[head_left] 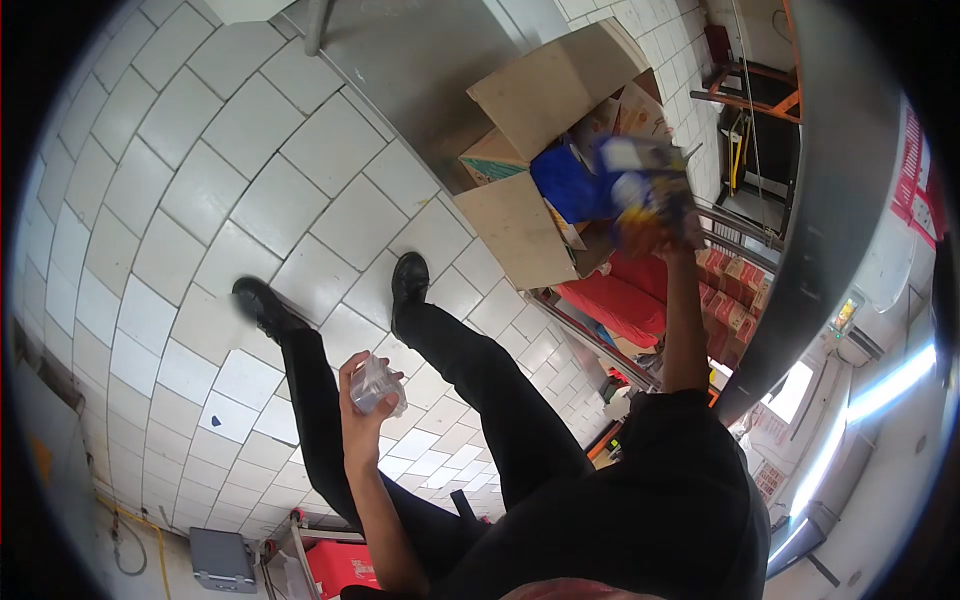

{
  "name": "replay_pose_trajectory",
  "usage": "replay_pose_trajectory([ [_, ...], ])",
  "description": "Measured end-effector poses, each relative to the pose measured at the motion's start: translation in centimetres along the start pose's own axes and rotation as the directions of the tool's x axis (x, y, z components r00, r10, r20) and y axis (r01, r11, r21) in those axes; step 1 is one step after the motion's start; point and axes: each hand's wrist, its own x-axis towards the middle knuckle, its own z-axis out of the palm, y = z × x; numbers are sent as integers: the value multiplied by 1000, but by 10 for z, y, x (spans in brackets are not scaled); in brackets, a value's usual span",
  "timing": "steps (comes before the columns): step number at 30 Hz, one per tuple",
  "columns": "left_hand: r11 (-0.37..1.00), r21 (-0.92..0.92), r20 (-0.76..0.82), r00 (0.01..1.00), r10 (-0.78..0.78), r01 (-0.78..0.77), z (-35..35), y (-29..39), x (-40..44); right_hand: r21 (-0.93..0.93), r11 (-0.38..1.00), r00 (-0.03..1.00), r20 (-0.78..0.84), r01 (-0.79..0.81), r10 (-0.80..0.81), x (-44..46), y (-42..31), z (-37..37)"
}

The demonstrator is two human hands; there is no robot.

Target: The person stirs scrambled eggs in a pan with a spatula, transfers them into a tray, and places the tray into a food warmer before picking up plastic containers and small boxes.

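My left hand (362, 415) is closed around a clear plastic container (374, 384), held above the tiled floor beside my legs. On the right, my arm is stretched out, and my right hand (655, 238) grips a blue and white packet (640, 180) blurred by motion. The packet is at the right side of an open cardboard box (508, 222). Inside that box lie a dark blue bag (572, 184) and some printed cartons or papers. Whether the packet touches the box cannot be made out.
The box stands by a grey metal surface (410, 75). Red bags (620, 305) and red printed packs (730, 290) lie below it on a rack. A grey case (222, 560) and a red crate (340, 568) are at the bottom left. My shoes stand on white floor tiles (320, 180).
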Motion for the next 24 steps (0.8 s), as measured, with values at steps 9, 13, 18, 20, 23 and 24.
replay_pose_trajectory([
  [9,999,-38,-46,999,-25,23,-24,-19,-17,-999,-50,926,-4,16,376,42,56,84],
  [13,996,-90,-82,997,3,-10,-44,-21,-38,-991,120,987,77,59,144,8,63,84],
  [18,968,-214,-113,988,107,-129,-83,22,-95,-951,-251,893,267,182,-363,-62,28,124],
  [20,921,-353,-121,984,127,-163,-99,51,-129,-968,-250,911,116,15,-396,-100,12,177],
  [23,872,-444,-76,979,190,-204,-130,105,-175,-996,-70,921,73,50,-384,-133,9,255],
  [24,868,-452,-51,977,207,-207,-144,129,-186,-998,-62,968,18,3,-249,-139,5,281],
])
